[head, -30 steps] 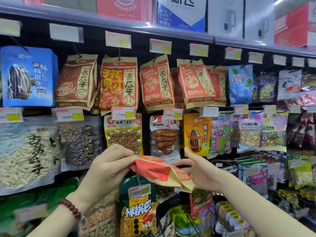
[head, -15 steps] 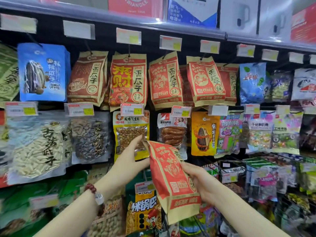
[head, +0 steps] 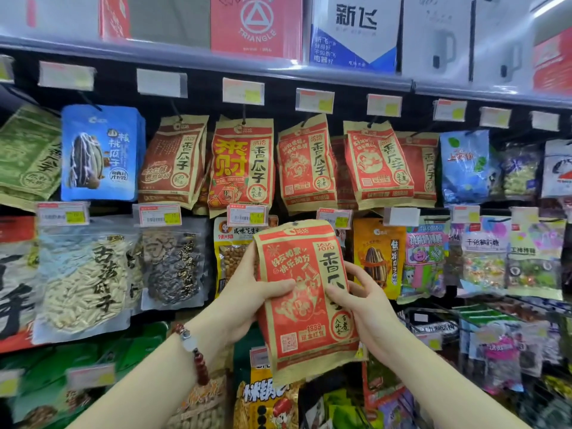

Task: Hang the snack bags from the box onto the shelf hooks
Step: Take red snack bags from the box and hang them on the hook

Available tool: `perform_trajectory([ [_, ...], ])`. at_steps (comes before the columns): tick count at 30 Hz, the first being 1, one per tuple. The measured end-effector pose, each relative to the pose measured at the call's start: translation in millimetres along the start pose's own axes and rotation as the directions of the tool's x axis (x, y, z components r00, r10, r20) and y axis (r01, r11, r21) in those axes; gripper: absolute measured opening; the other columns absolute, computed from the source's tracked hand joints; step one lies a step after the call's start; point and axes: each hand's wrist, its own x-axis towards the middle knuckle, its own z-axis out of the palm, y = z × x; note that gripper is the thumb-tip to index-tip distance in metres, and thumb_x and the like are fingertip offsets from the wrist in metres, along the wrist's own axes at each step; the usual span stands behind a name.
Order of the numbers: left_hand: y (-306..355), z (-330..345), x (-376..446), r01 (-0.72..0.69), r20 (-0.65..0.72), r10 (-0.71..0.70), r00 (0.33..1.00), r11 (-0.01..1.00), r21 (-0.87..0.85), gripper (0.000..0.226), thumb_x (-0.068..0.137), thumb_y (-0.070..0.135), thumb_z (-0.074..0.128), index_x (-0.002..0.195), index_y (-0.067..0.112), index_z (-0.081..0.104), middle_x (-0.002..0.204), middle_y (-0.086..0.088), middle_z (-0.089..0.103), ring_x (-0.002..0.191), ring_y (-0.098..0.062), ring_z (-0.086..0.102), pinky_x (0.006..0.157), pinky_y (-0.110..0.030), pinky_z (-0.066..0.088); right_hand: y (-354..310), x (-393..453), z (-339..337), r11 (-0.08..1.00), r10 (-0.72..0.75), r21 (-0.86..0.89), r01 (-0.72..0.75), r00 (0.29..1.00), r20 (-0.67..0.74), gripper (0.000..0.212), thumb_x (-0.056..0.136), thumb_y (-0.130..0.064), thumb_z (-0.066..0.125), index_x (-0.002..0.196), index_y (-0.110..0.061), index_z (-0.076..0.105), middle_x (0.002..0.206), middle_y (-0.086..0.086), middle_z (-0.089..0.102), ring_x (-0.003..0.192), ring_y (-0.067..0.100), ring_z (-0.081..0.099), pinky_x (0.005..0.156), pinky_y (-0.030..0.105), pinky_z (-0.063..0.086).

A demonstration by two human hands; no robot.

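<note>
I hold a red and tan sunflower-seed bag (head: 306, 298) upright in front of the shelf, its printed face toward me and its hang hole at the top. My left hand (head: 247, 292) grips its left edge, thumb across the front. My right hand (head: 356, 292) grips its right edge, fingers curled onto the front. Matching red bags (head: 305, 162) hang from hooks in the row above, directly over the held bag. The box is not in view.
Hooks carry many other snack bags: a blue bag (head: 99, 153) at upper left, clear seed bags (head: 83, 280) at left, an orange bag (head: 377, 255) at right. Price tags (head: 243, 91) line the hook ends. Boxes (head: 257, 24) stand on the top shelf.
The bag has turned from lying flat between my hands to upright and facing me, and has risen toward the top row. Both hands shifted their grip to its side edges.
</note>
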Motion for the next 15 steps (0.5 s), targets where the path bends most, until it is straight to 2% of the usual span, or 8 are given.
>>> perform_trajectory([
  [3,14,-4,3,-0.105,-0.011,0.105,0.994,0.994,0.028,0.066,0.075,-0.003,0.071,0.119,0.041,0.049,0.108,-0.008,0.07,0.096,-0.026,0.07,0.078,-0.048,0.058,-12,4,4,0.999,-0.011,0.038,0.008,0.998,0.059,0.061,0.066,-0.019,0.075,0.122,-0.027,0.052,0.11,0.015,0.071,0.096,0.031,0.071,0.08,0.05,0.056],
  [8,43,-15,6,-0.159,-0.006,0.159,0.987,0.987,0.033,0.075,0.076,-0.002,0.07,0.131,0.04,0.04,0.111,-0.01,0.069,0.097,-0.028,0.069,0.078,-0.05,0.057,-30,20,19,0.999,-0.03,0.018,0.028,0.986,0.163,0.064,0.071,-0.024,0.071,0.129,-0.033,0.047,0.106,0.007,0.074,0.095,0.026,0.072,0.077,0.044,0.056],
  [10,59,-22,7,-0.188,-0.008,0.188,0.982,0.98,0.059,0.074,0.076,-0.002,0.07,0.129,0.04,0.041,0.108,-0.008,0.07,0.097,-0.026,0.07,0.077,-0.048,0.058,-36,31,31,0.998,-0.054,0.026,0.05,0.983,0.174,0.065,0.07,-0.024,0.07,0.13,-0.032,0.046,0.103,0.006,0.075,0.091,0.025,0.073,0.074,0.042,0.057],
  [13,78,-37,11,-0.223,-0.031,0.227,0.974,0.97,0.096,0.073,0.077,-0.003,0.069,0.127,0.043,0.042,0.109,-0.008,0.069,0.097,-0.025,0.07,0.077,-0.046,0.058,-39,44,55,0.997,-0.081,0.033,0.077,0.985,0.153,0.067,0.069,-0.028,0.073,0.13,-0.036,0.047,0.103,0.007,0.075,0.094,0.027,0.072,0.079,0.046,0.057],
  [15,84,-51,13,-0.231,-0.034,0.236,0.971,0.967,0.111,0.074,0.077,-0.004,0.069,0.124,0.047,0.043,0.11,-0.007,0.068,0.098,-0.025,0.069,0.079,-0.047,0.058,-38,51,70,0.995,-0.099,0.036,0.096,0.986,0.13,0.063,0.068,-0.03,0.074,0.125,-0.039,0.05,0.103,0.009,0.074,0.093,0.026,0.073,0.077,0.045,0.057],
])
